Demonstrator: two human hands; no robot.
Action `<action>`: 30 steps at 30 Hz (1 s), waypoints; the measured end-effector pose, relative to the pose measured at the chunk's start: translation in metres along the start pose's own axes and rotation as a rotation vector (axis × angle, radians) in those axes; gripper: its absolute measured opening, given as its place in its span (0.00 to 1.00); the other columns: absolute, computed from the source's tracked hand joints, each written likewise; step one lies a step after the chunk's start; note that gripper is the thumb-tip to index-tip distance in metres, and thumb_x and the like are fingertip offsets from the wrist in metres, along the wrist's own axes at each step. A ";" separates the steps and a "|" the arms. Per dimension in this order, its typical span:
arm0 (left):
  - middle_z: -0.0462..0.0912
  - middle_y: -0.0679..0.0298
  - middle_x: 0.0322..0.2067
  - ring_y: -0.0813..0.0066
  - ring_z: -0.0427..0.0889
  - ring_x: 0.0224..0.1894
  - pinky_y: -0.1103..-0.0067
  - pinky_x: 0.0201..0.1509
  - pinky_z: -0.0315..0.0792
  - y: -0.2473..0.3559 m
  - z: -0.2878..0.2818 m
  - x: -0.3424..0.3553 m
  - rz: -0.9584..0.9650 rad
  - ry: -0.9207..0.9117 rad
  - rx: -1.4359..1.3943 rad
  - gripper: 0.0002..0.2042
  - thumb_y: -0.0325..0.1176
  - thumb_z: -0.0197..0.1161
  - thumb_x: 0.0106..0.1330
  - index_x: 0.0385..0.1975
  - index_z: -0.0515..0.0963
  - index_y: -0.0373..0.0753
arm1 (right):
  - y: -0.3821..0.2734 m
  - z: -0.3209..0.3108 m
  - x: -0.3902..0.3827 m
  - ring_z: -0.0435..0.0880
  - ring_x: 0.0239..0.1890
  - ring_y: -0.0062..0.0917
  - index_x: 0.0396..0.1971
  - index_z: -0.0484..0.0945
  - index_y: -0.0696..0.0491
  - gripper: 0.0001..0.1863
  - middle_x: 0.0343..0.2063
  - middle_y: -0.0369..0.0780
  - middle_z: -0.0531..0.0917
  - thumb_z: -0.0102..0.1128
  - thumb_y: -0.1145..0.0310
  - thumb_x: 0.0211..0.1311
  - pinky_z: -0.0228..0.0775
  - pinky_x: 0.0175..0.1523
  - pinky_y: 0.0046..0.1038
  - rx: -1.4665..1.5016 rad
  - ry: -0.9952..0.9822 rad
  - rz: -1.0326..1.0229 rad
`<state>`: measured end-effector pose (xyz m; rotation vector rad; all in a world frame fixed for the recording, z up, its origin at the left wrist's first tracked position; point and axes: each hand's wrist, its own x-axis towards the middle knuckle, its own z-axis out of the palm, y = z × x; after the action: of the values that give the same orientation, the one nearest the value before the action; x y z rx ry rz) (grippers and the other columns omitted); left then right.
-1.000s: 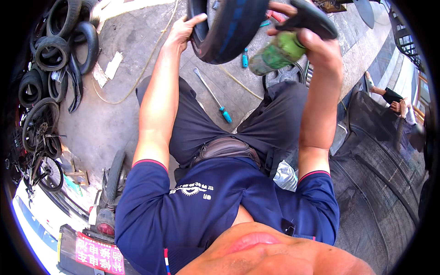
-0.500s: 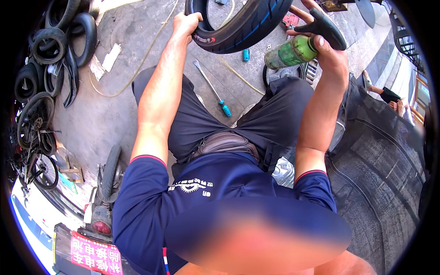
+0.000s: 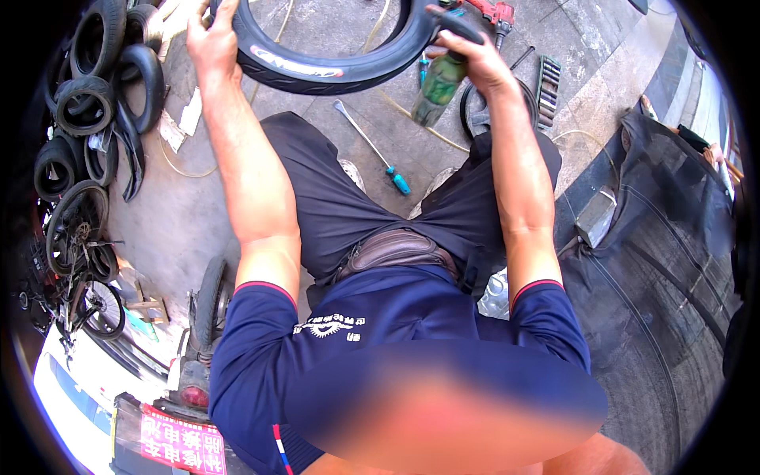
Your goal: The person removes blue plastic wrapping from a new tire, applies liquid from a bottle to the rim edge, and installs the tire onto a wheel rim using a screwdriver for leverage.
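Partly out-of-frame up top, tyre [image 3: 348,73] w/ L fingers [image 3: 226,14] clamped on it, R fingers [image 3: 464,47] round green btl [image 3: 437,93].

We have a broad bare stretch of floor [image 3: 186,226] between the heaped tyres [image 3: 83,107] at its left edge and the person's legs [image 3: 324,210], room enough for a hand to pass low. Between the knees, the long teal-handled tool [image 3: 378,154] lies across the gap. Ahead, the raised tyre [image 3: 336,77] bars us, though its open centre would let a hand through. To the right, the green bottle [image 3: 438,91], a dark wheel [image 3: 466,117] and a socket tray [image 3: 548,91] crowd the way
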<state>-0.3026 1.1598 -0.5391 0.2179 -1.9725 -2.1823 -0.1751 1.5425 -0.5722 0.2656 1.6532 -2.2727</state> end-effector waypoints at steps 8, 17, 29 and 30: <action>0.81 0.55 0.56 0.70 0.78 0.58 0.76 0.66 0.67 0.099 0.034 -0.066 0.223 -0.057 0.389 0.20 0.38 0.61 0.76 0.60 0.78 0.31 | 0.072 0.031 0.014 0.84 0.50 0.23 0.67 0.76 0.47 0.31 0.55 0.36 0.83 0.70 0.59 0.64 0.81 0.53 0.29 0.030 -0.397 0.313; 0.79 0.51 0.57 0.66 0.76 0.61 0.73 0.69 0.65 0.109 0.038 -0.074 0.510 -0.191 0.555 0.29 0.52 0.50 0.80 0.59 0.75 0.26 | 0.062 0.030 0.013 0.84 0.40 0.19 0.65 0.78 0.45 0.31 0.47 0.33 0.84 0.72 0.61 0.60 0.80 0.49 0.25 -0.127 -0.394 0.290; 0.80 0.55 0.50 0.72 0.79 0.51 0.77 0.61 0.71 0.085 0.046 -0.069 0.307 -0.113 0.212 0.21 0.37 0.70 0.69 0.52 0.74 0.28 | 0.052 0.017 0.013 0.80 0.42 0.16 0.61 0.81 0.47 0.27 0.45 0.32 0.85 0.71 0.64 0.59 0.77 0.48 0.24 -0.261 -0.274 0.235; 0.81 0.56 0.50 0.72 0.79 0.52 0.77 0.60 0.71 0.075 0.040 -0.056 0.324 -0.115 0.178 0.20 0.37 0.74 0.66 0.50 0.76 0.30 | 0.051 0.011 0.022 0.80 0.42 0.17 0.61 0.81 0.47 0.27 0.44 0.32 0.85 0.71 0.64 0.59 0.77 0.48 0.24 -0.304 -0.245 0.220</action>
<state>-0.2539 1.2044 -0.4616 -0.1953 -2.0922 -1.8561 -0.1767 1.5146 -0.6217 0.0864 1.7149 -1.7871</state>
